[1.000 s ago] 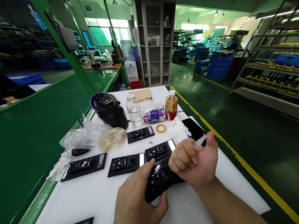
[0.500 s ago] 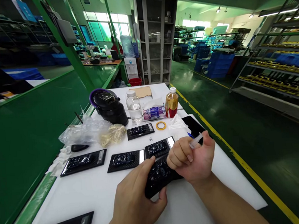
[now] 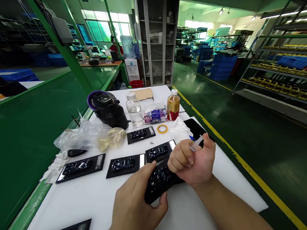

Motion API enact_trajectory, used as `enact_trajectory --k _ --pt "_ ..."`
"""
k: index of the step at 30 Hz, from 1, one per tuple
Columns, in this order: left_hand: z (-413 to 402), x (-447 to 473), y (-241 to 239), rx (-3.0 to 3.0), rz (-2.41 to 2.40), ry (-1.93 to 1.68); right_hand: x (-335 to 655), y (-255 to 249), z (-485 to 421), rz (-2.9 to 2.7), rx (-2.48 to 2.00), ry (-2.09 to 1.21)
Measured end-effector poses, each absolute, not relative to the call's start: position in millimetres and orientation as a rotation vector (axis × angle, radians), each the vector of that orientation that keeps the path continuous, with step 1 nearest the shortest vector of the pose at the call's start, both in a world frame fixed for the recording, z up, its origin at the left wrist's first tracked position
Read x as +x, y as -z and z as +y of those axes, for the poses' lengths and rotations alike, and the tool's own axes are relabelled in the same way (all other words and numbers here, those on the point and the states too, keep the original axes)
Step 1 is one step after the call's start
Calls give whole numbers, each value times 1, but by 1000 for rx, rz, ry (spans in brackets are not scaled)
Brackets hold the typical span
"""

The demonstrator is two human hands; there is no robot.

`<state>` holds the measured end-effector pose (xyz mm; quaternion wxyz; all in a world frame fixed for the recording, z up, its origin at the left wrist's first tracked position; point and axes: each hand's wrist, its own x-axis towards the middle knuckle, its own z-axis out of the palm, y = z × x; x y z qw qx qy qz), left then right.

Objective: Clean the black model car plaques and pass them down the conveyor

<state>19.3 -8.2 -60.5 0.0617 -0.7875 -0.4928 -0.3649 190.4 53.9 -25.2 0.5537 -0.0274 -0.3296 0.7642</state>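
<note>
I am gripping the glossy black rectangular plaque (image 3: 159, 180) on the white table (image 3: 96, 199) with my left hand (image 3: 135, 209); my right hand (image 3: 193, 161), directly above its far end, is pinching a small clear plastic syringe (image 3: 197, 144).

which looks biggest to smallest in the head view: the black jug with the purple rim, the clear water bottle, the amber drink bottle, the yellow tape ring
1. black jug
2. clear water bottle and amber drink bottle: they look alike, so no ranking between them
3. yellow tape ring, plainly smallest

All four stand at a similar depth on the table, so nearness hardly skews this.
</note>
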Motion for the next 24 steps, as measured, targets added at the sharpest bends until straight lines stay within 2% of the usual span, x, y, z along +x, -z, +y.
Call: enact_trajectory --k 20,24 --pt "-9 20 60 -2380 -1458 1131 190 23 54 -794 -99 -1814" --pt "-7 21 61 -2384 -1460 1085 187 25 48 -950 -168 -1761"
